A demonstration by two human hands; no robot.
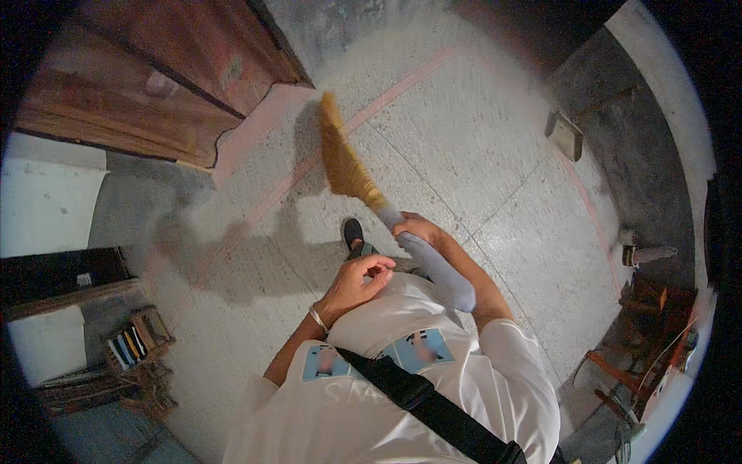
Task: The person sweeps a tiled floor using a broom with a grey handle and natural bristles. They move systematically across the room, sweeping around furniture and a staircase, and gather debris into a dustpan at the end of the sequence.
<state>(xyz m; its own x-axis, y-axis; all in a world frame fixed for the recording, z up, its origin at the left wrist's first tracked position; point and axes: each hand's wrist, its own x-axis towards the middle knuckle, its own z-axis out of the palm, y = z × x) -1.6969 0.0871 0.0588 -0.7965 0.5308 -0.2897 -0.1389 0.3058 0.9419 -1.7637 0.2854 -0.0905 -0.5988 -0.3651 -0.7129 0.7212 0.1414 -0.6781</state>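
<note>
My right hand [416,227] is wrapped round the grey handle of a short broom [348,166]. The broom points forward and slightly left; its yellow-brown grass head, bound with yellow rings near the handle, hangs above the floor or touches it, I cannot tell which. Behind my grip the thick rounded end of the handle runs back toward my right forearm. My left hand [361,280] is loosely curled in front of my belly, its fingers apart from the thumb and nothing visible in it. A white band circles that wrist.
Speckled floor [464,139] with pink border strips spreads ahead. Brown wooden furniture [162,85] stands front left. A small wooden shelf [139,340] with books is at left. At the right are a light dustpan-like object [565,136] and a wooden chair [618,371].
</note>
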